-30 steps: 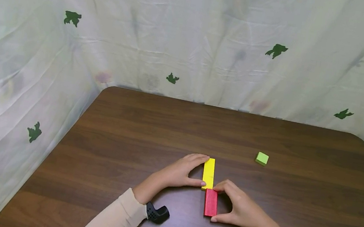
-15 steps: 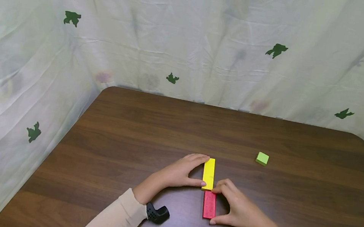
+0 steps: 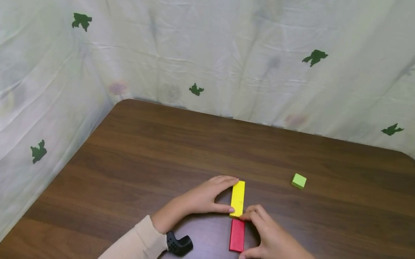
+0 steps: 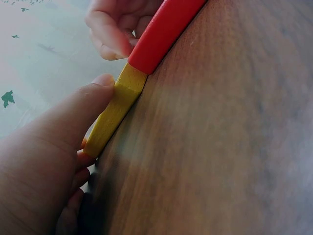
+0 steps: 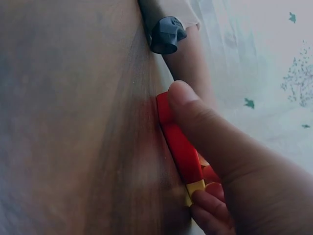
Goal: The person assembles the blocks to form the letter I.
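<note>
A yellow rectangular block [image 3: 238, 198] lies lengthwise away from me on the brown table. My left hand [image 3: 204, 195] holds it by its two ends, thumb at the near end and fingers at the far end. Just nearer to me, roughly in line with it, lies a red rectangular block [image 3: 237, 236]. My right hand [image 3: 275, 239] holds the red block from the right, thumb at its near corner and fingertips at its far end, close to the yellow block. In the right wrist view the thumb covers part of the red block [image 5: 182, 149].
A small light green block [image 3: 298, 181] sits farther back on the table [image 3: 151, 139], right of the hands. Behind and left of the table hangs a pale curtain [image 3: 219, 39] with dark green leaf-like shapes. A black wrist device [image 3: 179, 245] is at the left cuff.
The red block and my right hand have slid a little toward me and slightly left, more in line with the yellow block. My left hand and the yellow block have stayed put.
</note>
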A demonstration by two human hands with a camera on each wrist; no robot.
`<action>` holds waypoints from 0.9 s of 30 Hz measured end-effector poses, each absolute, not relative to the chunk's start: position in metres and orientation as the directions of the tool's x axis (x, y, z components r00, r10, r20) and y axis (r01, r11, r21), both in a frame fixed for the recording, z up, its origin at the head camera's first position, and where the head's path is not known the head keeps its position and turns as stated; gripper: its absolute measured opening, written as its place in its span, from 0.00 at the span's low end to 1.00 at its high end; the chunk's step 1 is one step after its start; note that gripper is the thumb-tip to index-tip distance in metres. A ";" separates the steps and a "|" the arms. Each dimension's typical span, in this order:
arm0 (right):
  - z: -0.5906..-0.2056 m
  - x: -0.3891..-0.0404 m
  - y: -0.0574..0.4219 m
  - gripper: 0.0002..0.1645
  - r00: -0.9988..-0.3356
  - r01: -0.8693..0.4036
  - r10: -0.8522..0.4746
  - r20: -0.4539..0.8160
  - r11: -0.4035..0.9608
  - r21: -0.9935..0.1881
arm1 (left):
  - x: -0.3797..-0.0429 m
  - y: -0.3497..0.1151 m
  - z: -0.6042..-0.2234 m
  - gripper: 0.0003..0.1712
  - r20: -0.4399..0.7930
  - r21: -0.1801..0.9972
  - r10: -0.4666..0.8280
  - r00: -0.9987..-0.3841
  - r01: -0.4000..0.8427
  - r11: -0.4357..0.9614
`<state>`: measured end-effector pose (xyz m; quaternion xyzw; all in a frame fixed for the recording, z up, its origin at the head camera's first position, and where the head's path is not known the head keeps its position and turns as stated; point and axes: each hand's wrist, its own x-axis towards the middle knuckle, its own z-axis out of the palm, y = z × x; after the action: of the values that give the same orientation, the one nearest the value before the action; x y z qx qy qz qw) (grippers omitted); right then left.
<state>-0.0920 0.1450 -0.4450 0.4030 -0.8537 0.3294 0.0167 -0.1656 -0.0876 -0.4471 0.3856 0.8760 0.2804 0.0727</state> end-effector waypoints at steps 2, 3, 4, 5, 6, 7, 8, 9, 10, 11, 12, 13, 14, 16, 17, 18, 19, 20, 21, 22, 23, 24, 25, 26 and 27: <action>-0.445 -0.092 0.145 0.42 -0.661 -0.714 -0.682 0.313 0.443 -0.542 | -0.166 -0.088 -0.448 0.43 0.091 0.546 0.717 -0.692 0.637 0.545; -0.445 -0.093 0.146 0.42 -0.654 -0.721 -0.684 0.323 0.433 -0.541 | -0.166 -0.088 -0.448 0.43 0.091 0.545 0.717 -0.691 0.637 0.545; -0.445 -0.093 0.146 0.41 -0.649 -0.725 -0.687 0.328 0.425 -0.542 | -0.166 -0.088 -0.448 0.43 0.091 0.545 0.717 -0.691 0.637 0.545; -0.445 -0.093 0.146 0.39 -0.647 -0.724 -0.687 0.330 0.418 -0.548 | -0.165 -0.088 -0.448 0.43 0.090 0.545 0.716 -0.692 0.636 0.546; -0.445 -0.093 0.146 0.37 -0.647 -0.722 -0.687 0.330 0.413 -0.555 | -0.165 -0.088 -0.448 0.43 0.090 0.546 0.716 -0.693 0.635 0.546; -0.445 -0.093 0.147 0.35 -0.646 -0.721 -0.688 0.331 0.406 -0.561 | -0.165 -0.088 -0.448 0.43 0.089 0.546 0.716 -0.693 0.635 0.546; -0.445 -0.093 0.147 0.34 -0.643 -0.722 -0.690 0.333 0.399 -0.566 | -0.165 -0.088 -0.447 0.43 0.088 0.547 0.716 -0.693 0.634 0.547; -0.445 -0.093 0.147 0.33 -0.640 -0.722 -0.692 0.334 0.393 -0.569 | -0.165 -0.088 -0.447 0.43 0.089 0.547 0.715 -0.693 0.634 0.546; -0.445 -0.093 0.147 0.32 -0.638 -0.723 -0.694 0.334 0.389 -0.572 | -0.165 -0.087 -0.447 0.43 0.090 0.548 0.715 -0.693 0.634 0.546; -0.445 -0.093 0.148 0.31 -0.635 -0.724 -0.696 0.336 0.384 -0.573 | -0.165 -0.087 -0.447 0.43 0.091 0.550 0.714 -0.694 0.633 0.545; -0.445 -0.093 0.148 0.30 -0.632 -0.726 -0.698 0.337 0.381 -0.573 | -0.165 -0.087 -0.447 0.43 0.091 0.550 0.715 -0.693 0.634 0.544; -0.445 -0.093 0.148 0.30 -0.629 -0.727 -0.700 0.337 0.378 -0.573 | -0.165 -0.087 -0.447 0.43 0.092 0.550 0.715 -0.693 0.634 0.544; -0.445 -0.093 0.148 0.29 -0.630 -0.726 -0.701 0.335 0.377 -0.575 | -0.164 -0.087 -0.447 0.43 0.093 0.549 0.715 -0.693 0.634 0.544; -0.444 -0.092 0.148 0.28 -0.631 -0.723 -0.701 0.331 0.378 -0.578 | -0.164 -0.087 -0.447 0.43 0.094 0.549 0.715 -0.693 0.635 0.543; -0.444 -0.092 0.148 0.27 -0.630 -0.724 -0.702 0.333 0.375 -0.579 | -0.164 -0.087 -0.447 0.43 0.094 0.548 0.715 -0.692 0.636 0.543; -0.444 -0.092 0.147 0.26 -0.629 -0.724 -0.702 0.334 0.373 -0.581 | -0.164 -0.087 -0.447 0.43 0.096 0.546 0.716 -0.691 0.638 0.543; -0.444 -0.092 0.147 0.26 -0.624 -0.728 -0.703 0.340 0.367 -0.579 | -0.164 -0.088 -0.447 0.43 0.098 0.545 0.716 -0.691 0.639 0.542; -0.443 -0.092 0.147 0.25 -0.620 -0.733 -0.704 0.347 0.361 -0.576 | -0.164 -0.087 -0.447 0.43 0.100 0.544 0.717 -0.690 0.641 0.541; -0.443 -0.092 0.147 0.25 -0.614 -0.739 -0.705 0.355 0.355 -0.572 | -0.164 -0.087 -0.447 0.43 0.101 0.544 0.718 -0.689 0.643 0.540; -0.443 -0.092 0.147 0.24 -0.607 -0.745 -0.706 0.363 0.348 -0.568 | -0.165 -0.087 -0.447 0.43 0.102 0.543 0.719 -0.688 0.644 0.539; -0.443 -0.092 0.147 0.24 -0.606 -0.747 -0.706 0.366 0.346 -0.568 | -0.165 -0.087 -0.447 0.43 0.103 0.541 0.719 -0.687 0.645 0.539; -0.443 -0.092 0.147 0.24 -0.603 -0.749 -0.706 0.370 0.342 -0.567 | -0.165 -0.087 -0.447 0.43 0.104 0.541 0.720 -0.686 0.647 0.538; -0.443 -0.092 0.147 0.24 -0.601 -0.751 -0.707 0.374 0.339 -0.566 | -0.165 -0.087 -0.447 0.43 0.105 0.541 0.720 -0.686 0.647 0.537; -0.443 -0.093 0.147 0.24 -0.598 -0.754 -0.707 0.378 0.335 -0.566 | -0.165 -0.087 -0.448 0.43 0.106 0.541 0.720 -0.686 0.647 0.537; -0.443 -0.093 0.147 0.24 -0.596 -0.755 -0.707 0.381 0.332 -0.565 | -0.165 -0.087 -0.448 0.43 0.106 0.540 0.720 -0.686 0.648 0.537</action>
<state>-0.0928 0.1469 -0.4430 0.4485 -0.8153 0.3648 0.0328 -0.1655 -0.0872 -0.4476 0.3912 0.8743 0.2801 0.0647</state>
